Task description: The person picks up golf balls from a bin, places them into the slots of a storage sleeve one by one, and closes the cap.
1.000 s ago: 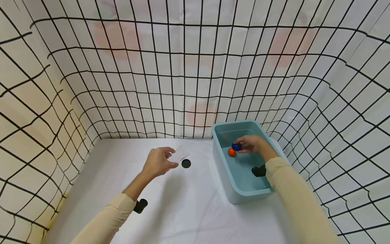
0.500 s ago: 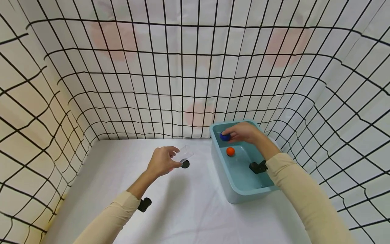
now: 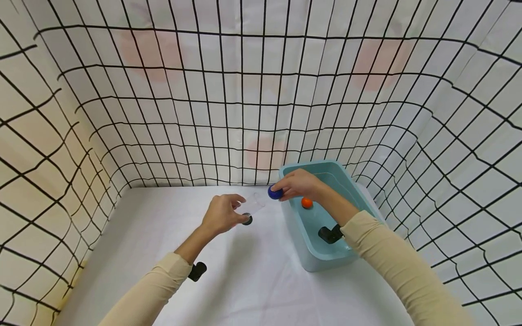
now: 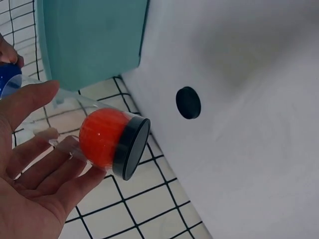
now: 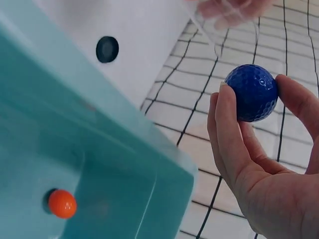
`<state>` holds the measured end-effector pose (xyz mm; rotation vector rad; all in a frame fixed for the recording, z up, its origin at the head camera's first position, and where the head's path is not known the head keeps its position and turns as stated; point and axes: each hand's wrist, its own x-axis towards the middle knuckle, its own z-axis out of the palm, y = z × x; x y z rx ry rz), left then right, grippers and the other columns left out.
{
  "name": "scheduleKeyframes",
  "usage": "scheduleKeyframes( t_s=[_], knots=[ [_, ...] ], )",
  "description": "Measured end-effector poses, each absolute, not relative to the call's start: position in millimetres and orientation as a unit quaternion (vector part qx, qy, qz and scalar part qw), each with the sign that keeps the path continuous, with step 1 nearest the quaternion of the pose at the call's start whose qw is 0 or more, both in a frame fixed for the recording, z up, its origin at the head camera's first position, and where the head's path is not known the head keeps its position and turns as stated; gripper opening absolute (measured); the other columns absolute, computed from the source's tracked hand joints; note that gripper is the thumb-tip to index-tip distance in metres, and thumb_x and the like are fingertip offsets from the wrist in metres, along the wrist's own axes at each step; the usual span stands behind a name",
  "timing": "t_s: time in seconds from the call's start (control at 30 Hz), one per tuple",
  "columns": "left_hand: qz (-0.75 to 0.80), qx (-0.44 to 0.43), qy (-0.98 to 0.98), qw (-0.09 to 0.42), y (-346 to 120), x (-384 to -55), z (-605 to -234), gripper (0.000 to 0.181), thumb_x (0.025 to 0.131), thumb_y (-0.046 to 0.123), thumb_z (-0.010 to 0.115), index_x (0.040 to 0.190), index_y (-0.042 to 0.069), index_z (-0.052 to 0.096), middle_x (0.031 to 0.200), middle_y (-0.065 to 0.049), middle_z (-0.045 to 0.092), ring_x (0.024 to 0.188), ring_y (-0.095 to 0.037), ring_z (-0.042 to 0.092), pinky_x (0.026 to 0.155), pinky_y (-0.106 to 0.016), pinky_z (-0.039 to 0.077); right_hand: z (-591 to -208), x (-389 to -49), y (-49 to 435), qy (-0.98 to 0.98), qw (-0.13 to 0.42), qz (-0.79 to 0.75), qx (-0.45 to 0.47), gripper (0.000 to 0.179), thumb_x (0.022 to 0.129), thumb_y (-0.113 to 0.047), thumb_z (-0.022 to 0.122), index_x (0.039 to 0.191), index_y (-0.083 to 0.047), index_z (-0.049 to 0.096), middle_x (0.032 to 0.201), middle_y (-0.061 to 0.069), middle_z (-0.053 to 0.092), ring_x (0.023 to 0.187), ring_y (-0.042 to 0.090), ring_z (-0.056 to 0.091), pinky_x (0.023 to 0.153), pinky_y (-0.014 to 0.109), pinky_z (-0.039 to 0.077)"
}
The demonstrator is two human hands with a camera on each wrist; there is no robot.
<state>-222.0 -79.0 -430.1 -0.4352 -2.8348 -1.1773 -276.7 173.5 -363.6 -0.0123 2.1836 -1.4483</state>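
My left hand grips a clear plastic tube, tilted with its open end toward the right hand. In the left wrist view an orange ball sits inside at the tube's bottom, against a black cap. My right hand pinches a dimpled blue golf ball between thumb and fingers. That ball is just off the tube's open mouth, left of the bin's rim. A second orange ball lies in the teal bin, partly behind the right hand in the head view.
A loose black cap lies on the white table below the tube. Black wire grid walls enclose the back and sides. Black wrist cameras overlap the table and bin in the head view.
My right hand has carried the blue golf ball up and left, out of the bin toward the tube. The left hand has shifted slightly right with the tube.
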Motion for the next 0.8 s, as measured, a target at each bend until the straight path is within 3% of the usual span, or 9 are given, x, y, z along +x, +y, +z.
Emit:
scheduleKeyframes(
  t_s=[0.23, 0.5, 0.8],
  knots=[
    [-0.372, -0.149, -0.916, 0.023, -77.2, -221.6, -428.9, 0.041, 0.072, 0.017, 0.090, 0.110, 0.007, 0.077, 0.102, -0.014, 0.078, 0.096, -0.027, 0.074, 0.076, -0.037, 0.061, -370.4, -269.6, 156.0, 0.796, 0.277, -0.538, -0.019, 0.039, 0.088, -0.019, 0.079, 0.117, 0.005, 0.069, 0.118, 0.020, 0.072, 0.101, 0.027, 0.074, 0.089, 0.039, 0.060],
    [-0.366, -0.145, -0.919, 0.022, -76.1, -220.8, -428.9, 0.041, 0.071, 0.018, 0.090, 0.110, 0.010, 0.077, 0.100, -0.012, 0.078, 0.093, -0.023, 0.074, 0.076, -0.036, 0.060, -373.2, -266.0, 144.4, 0.796, 0.284, -0.535, -0.022, 0.035, 0.088, -0.020, 0.080, 0.112, 0.004, 0.072, 0.111, 0.019, 0.074, 0.105, 0.036, 0.073, 0.089, 0.041, 0.060],
    [-0.361, -0.147, -0.921, 0.022, -76.3, -219.4, -428.4, 0.042, 0.071, 0.018, 0.091, 0.110, 0.010, 0.077, 0.100, -0.012, 0.078, 0.092, -0.024, 0.073, 0.074, -0.036, 0.060, -375.5, -266.1, 143.6, 0.791, 0.291, -0.537, -0.022, 0.035, 0.090, -0.018, 0.078, 0.114, 0.006, 0.070, 0.114, 0.021, 0.073, 0.097, 0.029, 0.075, 0.087, 0.038, 0.061]
  ],
)
